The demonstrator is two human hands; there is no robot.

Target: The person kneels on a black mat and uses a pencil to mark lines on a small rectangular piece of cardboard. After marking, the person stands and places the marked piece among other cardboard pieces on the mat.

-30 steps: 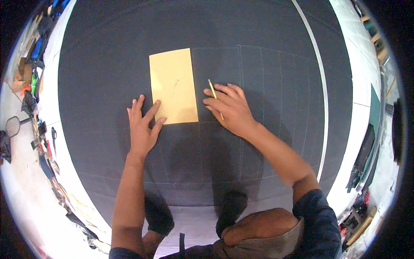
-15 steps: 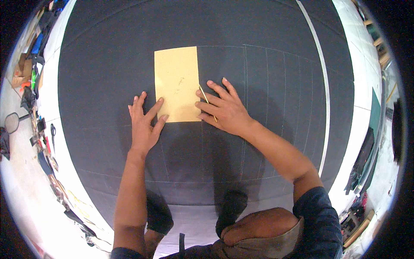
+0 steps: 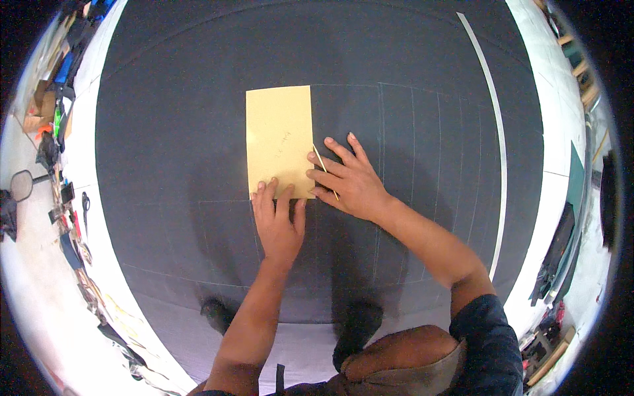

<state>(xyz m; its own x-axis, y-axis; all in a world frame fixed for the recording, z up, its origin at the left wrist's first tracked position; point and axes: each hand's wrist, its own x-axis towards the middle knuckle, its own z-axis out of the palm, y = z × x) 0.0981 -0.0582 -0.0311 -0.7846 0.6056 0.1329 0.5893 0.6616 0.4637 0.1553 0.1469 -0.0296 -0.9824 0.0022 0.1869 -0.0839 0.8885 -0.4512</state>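
Note:
A yellow rectangular card (image 3: 277, 119) with faint handwriting lies flat on dark cloth (image 3: 165, 132). At its near edge, the fingertips of my left hand (image 3: 277, 228) press down, fingers stretched out and slightly apart. My right hand (image 3: 353, 185) rests at the card's lower right edge, fingertips touching or just beside it, two fingers spread out over the cloth. Across its fingers runs a thin pale yellow stick (image 3: 326, 171), like a slim pencil, held there with its far tip beside the card's right edge.
Fine pale lines (image 3: 413, 138) mark the cloth around the card. A long light-coloured strip (image 3: 500, 152) lies on the right. Scissors (image 3: 86, 208) and mixed items line the white surface's left side; dark cloth pieces (image 3: 558, 244) lie at the right.
My left hand has shifted right, from the card's left side to its near edge. The right hand keeps its place at the card with the stick. The whole view has shifted slightly.

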